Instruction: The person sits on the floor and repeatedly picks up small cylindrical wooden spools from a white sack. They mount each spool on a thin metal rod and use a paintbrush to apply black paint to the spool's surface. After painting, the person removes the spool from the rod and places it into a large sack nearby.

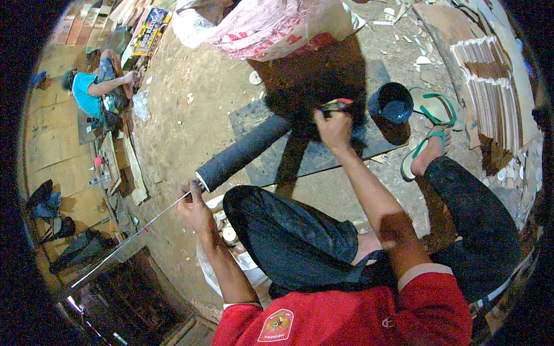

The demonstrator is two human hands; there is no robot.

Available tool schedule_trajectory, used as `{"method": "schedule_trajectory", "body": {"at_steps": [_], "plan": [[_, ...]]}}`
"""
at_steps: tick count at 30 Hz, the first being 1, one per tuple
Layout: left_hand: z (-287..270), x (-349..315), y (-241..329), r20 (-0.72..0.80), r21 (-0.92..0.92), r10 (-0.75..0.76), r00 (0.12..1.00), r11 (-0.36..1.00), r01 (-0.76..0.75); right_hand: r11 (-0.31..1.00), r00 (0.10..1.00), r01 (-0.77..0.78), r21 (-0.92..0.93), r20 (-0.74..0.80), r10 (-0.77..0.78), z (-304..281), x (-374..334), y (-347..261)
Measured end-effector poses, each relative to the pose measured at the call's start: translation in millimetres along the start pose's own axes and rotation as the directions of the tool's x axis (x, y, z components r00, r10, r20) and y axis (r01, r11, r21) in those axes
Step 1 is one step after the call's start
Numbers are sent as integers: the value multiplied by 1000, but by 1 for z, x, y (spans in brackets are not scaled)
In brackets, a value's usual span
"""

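A long black cylinder (242, 151) slants across the middle, its near end rimmed in white. My left hand (196, 210) is closed at that near end, around a thin pale rod (138, 232) that runs out to the lower left. Its exact grip is partly hidden by the fingers. My right hand (336, 128) is closed round a small red-and-dark tool (336, 105), blurred, so its kind is unclear. It hovers beside the cylinder's far end, over a dark-stained board (320, 164). Right of that hand stands a dark round pot (391, 104).
A pink-and-white sack (277, 32) lies at the top, above a deep shadow. Thin sheets are stacked (487, 86) at the right, near a green-strapped sandal (444, 109). A white bag with round pieces (229, 235) sits beside my left forearm. Another person (89, 92) sits at upper left.
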State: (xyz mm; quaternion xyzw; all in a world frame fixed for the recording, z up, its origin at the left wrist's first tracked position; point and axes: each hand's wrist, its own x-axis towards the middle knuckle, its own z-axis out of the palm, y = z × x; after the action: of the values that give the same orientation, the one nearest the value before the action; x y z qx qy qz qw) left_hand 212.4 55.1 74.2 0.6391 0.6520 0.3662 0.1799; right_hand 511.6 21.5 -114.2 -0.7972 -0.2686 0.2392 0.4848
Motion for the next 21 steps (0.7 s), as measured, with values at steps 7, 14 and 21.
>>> {"method": "schedule_trajectory", "body": {"at_steps": [7, 14, 21], "plan": [[7, -5, 23, 22, -41, -199, 980, 979, 200, 764, 763, 404, 504, 275, -585, 9, -97, -106], [1, -2, 33, 76, -70, -228, 971, 970, 233, 936, 946, -247, -251, 144, 289, -26, -15, -81], [-4, 11, 26, 122, 59, -192, 974, 981, 186, 767, 775, 357, 534, 289, -562, 3, -112, -143]]}}
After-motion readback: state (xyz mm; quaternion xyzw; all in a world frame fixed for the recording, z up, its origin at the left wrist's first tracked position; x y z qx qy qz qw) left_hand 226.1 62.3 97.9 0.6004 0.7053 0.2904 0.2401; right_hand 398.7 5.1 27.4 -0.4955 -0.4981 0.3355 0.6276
